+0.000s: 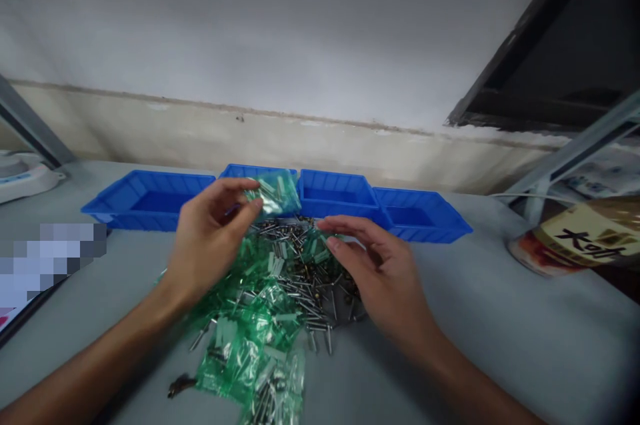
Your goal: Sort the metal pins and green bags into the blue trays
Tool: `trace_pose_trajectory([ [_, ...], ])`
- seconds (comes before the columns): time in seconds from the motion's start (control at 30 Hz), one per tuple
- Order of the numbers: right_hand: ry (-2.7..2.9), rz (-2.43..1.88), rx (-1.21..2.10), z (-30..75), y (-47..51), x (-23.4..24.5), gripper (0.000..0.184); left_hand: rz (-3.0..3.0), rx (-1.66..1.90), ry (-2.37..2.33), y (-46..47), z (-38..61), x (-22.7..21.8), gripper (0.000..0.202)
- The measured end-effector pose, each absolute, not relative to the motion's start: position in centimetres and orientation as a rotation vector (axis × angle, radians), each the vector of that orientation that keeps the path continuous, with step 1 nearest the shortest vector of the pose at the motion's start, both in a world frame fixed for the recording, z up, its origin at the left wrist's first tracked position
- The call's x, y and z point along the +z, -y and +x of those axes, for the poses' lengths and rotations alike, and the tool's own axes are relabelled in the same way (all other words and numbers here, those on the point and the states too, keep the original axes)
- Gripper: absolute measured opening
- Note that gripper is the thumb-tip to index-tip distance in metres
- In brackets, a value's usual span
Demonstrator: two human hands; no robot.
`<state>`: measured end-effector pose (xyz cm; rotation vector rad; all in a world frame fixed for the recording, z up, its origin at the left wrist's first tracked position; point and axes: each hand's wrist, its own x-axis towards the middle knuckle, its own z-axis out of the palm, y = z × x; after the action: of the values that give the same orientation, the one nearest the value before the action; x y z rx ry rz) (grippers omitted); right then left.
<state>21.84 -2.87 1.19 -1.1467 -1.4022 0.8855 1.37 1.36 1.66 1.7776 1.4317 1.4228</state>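
Note:
My left hand (213,228) pinches a small green plastic bag (275,193) by its left side, between thumb and fingers. Pale parts show through the bag, which is raised in front of the blue bins. My right hand (377,261) hovers at the right of a heap of loose screws (305,295), its fingers curved and the thumb tip apart from them. Green plastic lies close to those fingertips; whether they touch it is unclear. More green bags (245,345) with screws and pale plastic pieces inside spread below and left of the screws.
Blue bins stand in a row behind the heap, from a left bin (150,201) to a right bin (420,215). A printed package (580,238) sits at the right. A white device (27,175) and a pixelated flat object (45,265) occupy the left side.

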Motion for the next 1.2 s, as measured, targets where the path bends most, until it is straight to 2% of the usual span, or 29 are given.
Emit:
trace_pose_trajectory([
  [0.1,1.445,-1.182,0.830,22.1,2.8,1.2,0.016,1.913,1.453,-1.613,-2.8,0.1,1.5,0.039],
  [0.23,1.582,-1.247,0.653,22.2,2.9,1.2,0.017,2.239,1.109,-2.046,-3.4,-0.3,0.8,0.043],
  [0.3,1.698,-1.253,0.528,22.3,2.8,1.2,0.017,2.318,1.011,-2.105,-3.0,0.1,0.5,0.041],
  [0.37,1.833,-1.265,0.401,22.4,2.7,1.1,0.021,2.395,0.997,-2.042,-2.4,0.6,0.4,0.038],
  [0.47,1.999,-1.351,0.270,22.5,2.3,0.7,0.038,2.521,0.966,-1.854,-1.7,1.2,0.4,0.028],
  [0.6,2.112,-1.459,0.287,22.5,2.0,0.0,0.054,2.650,0.897,-1.573,-0.8,1.7,0.6,0.019],
  [0.77,2.134,-1.484,0.340,22.6,1.6,-0.3,0.049,2.709,0.829,-1.357,0.3,2.5,0.5,0.016],
  [0.97,2.036,-1.401,0.190,23.0,1.3,-0.2,0.047,2.675,0.843,-1.308,0.6,2.7,0.5,0.018],
  [1.2,1.966,-1.189,0.167,22.4,2.3,0.5,0.052,2.600,0.841,-1.255,0.7,2.8,0.9,0.035],
])
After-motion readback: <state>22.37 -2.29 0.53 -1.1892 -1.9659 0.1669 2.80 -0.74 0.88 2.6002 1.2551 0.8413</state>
